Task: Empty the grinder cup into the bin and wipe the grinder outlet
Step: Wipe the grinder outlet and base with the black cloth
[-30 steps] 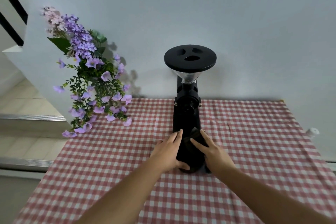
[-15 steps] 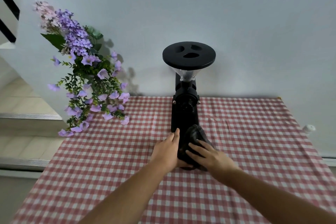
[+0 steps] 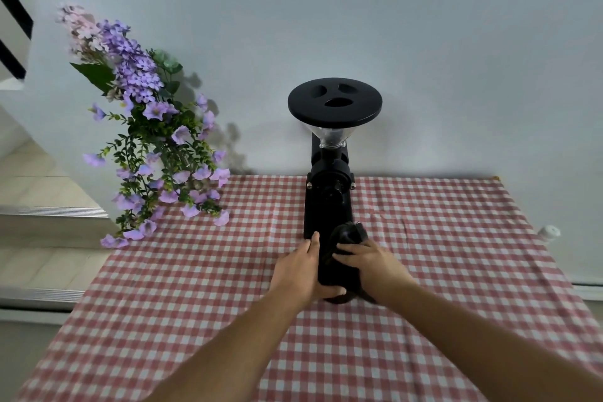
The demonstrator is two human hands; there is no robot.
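Observation:
A black coffee grinder [image 3: 329, 202] with a round lid on its clear hopper stands at the back middle of the checked tablecloth. The black grinder cup [image 3: 346, 234] sits at the grinder's front, tilted with its rim up and to the right. My right hand [image 3: 375, 266] is closed over the cup's near side. On the left, my left hand [image 3: 298, 271] clasps the grinder's base, with its thumb wrapped under the front edge. The hands and the cup hide the outlet. No bin and no wiping cloth is in view.
A bunch of purple artificial flowers [image 3: 153, 147] leans over the table's back left corner. A small white knob [image 3: 549, 232] sits off the right edge. The red-and-white cloth [image 3: 456, 271] covers the table, and a white wall stands behind it. Steps lie at the left.
My right hand went from lying flat beside the cup to gripping it, and the cup has tipped up and out from the grinder front. My left hand stayed on the base.

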